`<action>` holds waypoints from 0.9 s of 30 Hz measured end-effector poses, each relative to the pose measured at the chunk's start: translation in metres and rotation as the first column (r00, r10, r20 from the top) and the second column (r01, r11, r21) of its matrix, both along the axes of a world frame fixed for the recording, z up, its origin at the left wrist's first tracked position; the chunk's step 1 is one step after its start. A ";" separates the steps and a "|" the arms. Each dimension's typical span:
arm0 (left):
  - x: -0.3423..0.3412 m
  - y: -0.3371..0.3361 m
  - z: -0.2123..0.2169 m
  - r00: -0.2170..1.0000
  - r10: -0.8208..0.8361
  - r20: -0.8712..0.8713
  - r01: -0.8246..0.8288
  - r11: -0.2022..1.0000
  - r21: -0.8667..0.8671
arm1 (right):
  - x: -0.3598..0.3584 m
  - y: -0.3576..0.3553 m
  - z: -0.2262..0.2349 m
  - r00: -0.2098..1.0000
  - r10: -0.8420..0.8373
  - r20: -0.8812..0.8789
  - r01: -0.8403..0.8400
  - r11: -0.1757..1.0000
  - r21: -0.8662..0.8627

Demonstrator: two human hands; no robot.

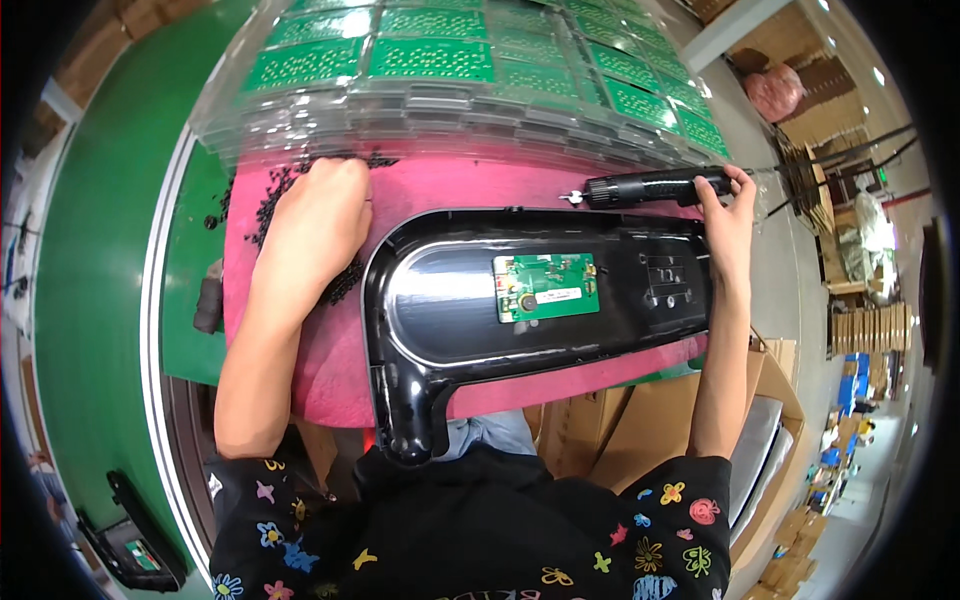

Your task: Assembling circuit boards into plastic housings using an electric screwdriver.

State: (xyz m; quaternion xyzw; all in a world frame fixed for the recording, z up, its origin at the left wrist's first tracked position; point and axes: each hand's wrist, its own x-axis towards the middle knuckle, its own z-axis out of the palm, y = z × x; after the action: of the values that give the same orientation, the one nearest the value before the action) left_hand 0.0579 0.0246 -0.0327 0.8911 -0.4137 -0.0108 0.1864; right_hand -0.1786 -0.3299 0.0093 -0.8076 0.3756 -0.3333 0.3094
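My left hand [325, 205] is closed, knuckles up, over a scatter of small black screws [268, 208] on the pink mat [430, 180]. Its fingertips are hidden, so what they pinch cannot be made out. Thumb and fingers of my right hand [730, 205] grip the rear of a black electric screwdriver [640, 188], which lies sideways with its silver bit pointing left. Between my arms rests a glossy black plastic housing [450, 355], hollow side up, with a leg-like part toward me. A green circuit board [545, 288] sits inside it.
Stacked clear plastic trays [420, 105] with green circuit boards line the mat's far side. A dark spool-like object [208, 305] stands left of the mat. Another black housing [135, 545] with a board is at lower left. Cardboard boxes [625, 425] are below the table edge.
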 end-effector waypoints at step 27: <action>-0.056 -0.023 0.041 0.741 -0.591 -0.320 0.290 0.711 -0.641 | 0.024 0.159 0.073 0.149 0.376 0.915 -0.952 0.305 0.030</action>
State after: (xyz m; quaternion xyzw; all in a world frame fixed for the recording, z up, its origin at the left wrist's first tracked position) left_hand 0.0019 0.0020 0.0083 0.6315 -0.5428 -0.1692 0.5273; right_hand -0.1548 -0.1705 0.0822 -0.4861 -0.1610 -0.3020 0.8041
